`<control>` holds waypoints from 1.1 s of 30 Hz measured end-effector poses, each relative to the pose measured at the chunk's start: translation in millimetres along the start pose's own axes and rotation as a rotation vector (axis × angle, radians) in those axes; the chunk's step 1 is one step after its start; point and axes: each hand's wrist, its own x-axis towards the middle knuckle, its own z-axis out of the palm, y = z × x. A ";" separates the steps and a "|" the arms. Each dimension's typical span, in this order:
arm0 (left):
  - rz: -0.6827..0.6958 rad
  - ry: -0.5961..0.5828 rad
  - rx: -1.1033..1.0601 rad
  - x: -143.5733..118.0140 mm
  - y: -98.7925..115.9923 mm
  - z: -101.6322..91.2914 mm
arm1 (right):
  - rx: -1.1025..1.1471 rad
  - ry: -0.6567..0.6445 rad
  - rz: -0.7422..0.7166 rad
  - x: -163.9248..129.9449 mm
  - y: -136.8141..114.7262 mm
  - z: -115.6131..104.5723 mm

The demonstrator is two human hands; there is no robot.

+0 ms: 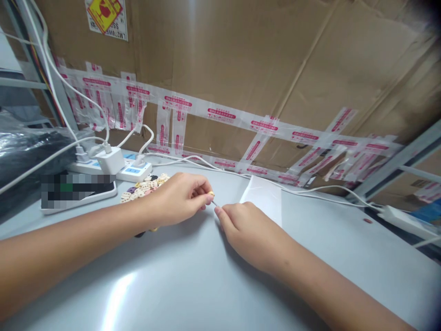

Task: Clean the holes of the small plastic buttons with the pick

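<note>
Between the thumb and forefinger of my left hand (182, 197) is a small yellow piece (212, 193), mostly hidden by the fingertips. My right hand (248, 225) is closed around a thin metal tool (214, 202), whose tip points at the yellow piece. Whether the tip touches it I cannot tell. Behind and under my left wrist lies a pile of small flat pieces with cut-out holes (146, 186), mostly cream, some yellow, pink, purple and black. A white sheet or flat plastic bag (264, 197) lies just beyond my right hand.
A large taped cardboard box (220, 55) stands along the back of the grey table (179, 285). At the left are a white power strip (134, 171) with plugs and a white-edged device (103, 188). White cables (196, 158) run along the back. A small reddish-brown piece (368, 220) lies at the right.
</note>
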 end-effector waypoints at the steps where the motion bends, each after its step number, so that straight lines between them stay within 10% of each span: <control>1: -0.029 0.005 -0.062 0.9 -1.2 -0.6 | 0.006 0.010 0.006 0.6 0.0 -1.0; 9: -0.165 -0.057 -0.514 6.8 -10.8 -5.7 | 0.067 0.056 -0.009 3.0 -0.1 -5.2; 33: -0.074 -0.091 -0.376 2.1 -6.0 1.3 | -0.088 0.044 -0.040 -0.9 1.0 -4.0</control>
